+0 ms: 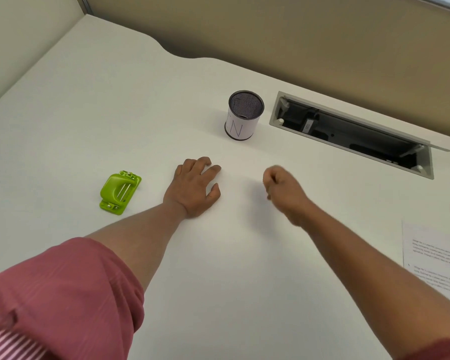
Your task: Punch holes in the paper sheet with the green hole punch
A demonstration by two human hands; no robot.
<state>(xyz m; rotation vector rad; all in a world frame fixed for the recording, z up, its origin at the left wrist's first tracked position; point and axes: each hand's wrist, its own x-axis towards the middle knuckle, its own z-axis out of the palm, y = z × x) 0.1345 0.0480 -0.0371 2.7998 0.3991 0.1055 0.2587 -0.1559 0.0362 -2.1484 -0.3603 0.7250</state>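
Observation:
The green hole punch lies on the white desk at the left, a short way left of my left hand. That hand rests palm down on the desk with its fingers apart and holds nothing. My right hand hovers to its right, blurred, with the fingers curled in and nothing seen in them. The paper sheet, printed with text, lies at the right edge of the view, partly cut off and partly under my right forearm.
A black mesh pen cup with a white label stands behind my hands. An open cable tray is sunk into the desk at the back right. Beige partition walls run along the back and left.

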